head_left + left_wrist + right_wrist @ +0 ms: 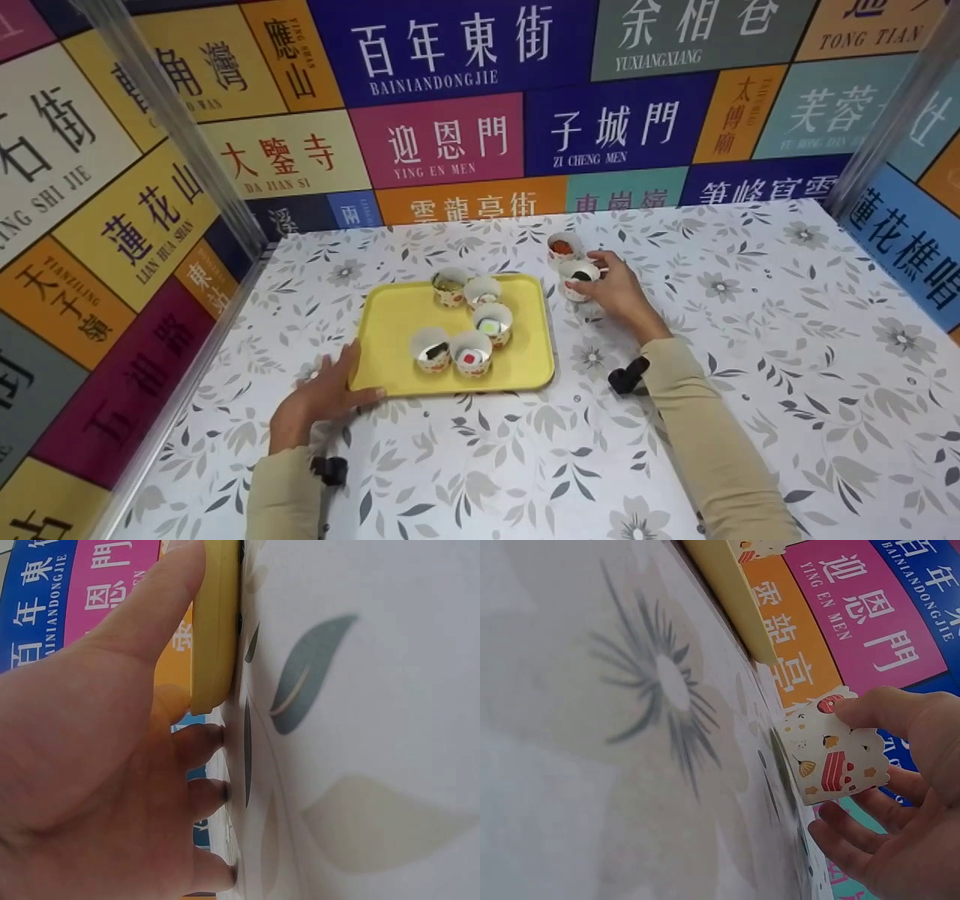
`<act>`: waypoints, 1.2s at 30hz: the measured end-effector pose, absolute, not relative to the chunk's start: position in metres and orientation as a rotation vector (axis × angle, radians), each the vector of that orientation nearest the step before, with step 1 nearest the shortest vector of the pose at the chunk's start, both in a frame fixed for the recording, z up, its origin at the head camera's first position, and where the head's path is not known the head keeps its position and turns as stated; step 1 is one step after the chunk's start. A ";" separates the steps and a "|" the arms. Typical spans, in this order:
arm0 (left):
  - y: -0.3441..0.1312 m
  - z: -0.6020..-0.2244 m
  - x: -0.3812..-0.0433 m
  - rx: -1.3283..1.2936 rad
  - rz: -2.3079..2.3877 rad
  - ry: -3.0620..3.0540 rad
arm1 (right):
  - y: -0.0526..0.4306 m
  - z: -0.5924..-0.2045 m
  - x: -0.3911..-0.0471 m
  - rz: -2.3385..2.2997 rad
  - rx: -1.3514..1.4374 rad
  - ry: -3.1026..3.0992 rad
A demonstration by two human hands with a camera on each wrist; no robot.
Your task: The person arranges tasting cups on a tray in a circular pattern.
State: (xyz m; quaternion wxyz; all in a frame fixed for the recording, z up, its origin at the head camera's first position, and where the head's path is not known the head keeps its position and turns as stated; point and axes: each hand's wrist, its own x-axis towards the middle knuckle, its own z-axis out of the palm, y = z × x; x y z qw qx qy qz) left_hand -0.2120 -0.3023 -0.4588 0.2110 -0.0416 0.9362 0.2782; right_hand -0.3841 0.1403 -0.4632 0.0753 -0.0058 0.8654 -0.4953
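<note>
My right hand [621,291] pinches a small printed paper cup [576,291] with something dark inside, thumb on one side and fingers on the other. The right wrist view shows that paper cup [831,757] upright, low over the table; whether its base touches cannot be told. Just behind stands another paper cup [556,253] with orange-red contents. At the near-left corner of a yellow tray [397,311], my left hand [322,394] rests spread, thumb along the near edge, fingers by the left side. Its fingertips reach the tabletop in the left wrist view.
Several paper cups stand on the tray, including one with a red piece [471,364], one with a black piece [431,361] and one with a green piece [491,336]. A leaf-patterned cloth [480,465] covers the table. Panels with lettering [450,142] wall the back and sides.
</note>
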 end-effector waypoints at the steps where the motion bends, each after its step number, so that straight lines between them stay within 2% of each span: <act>1: -0.302 -0.458 -0.212 -0.113 0.770 2.605 | 0.140 -0.463 -0.384 -1.476 -0.023 2.602; 36: -0.301 -0.459 -0.212 -0.108 0.747 2.617 | 0.109 -0.438 -0.362 -1.590 -0.191 2.597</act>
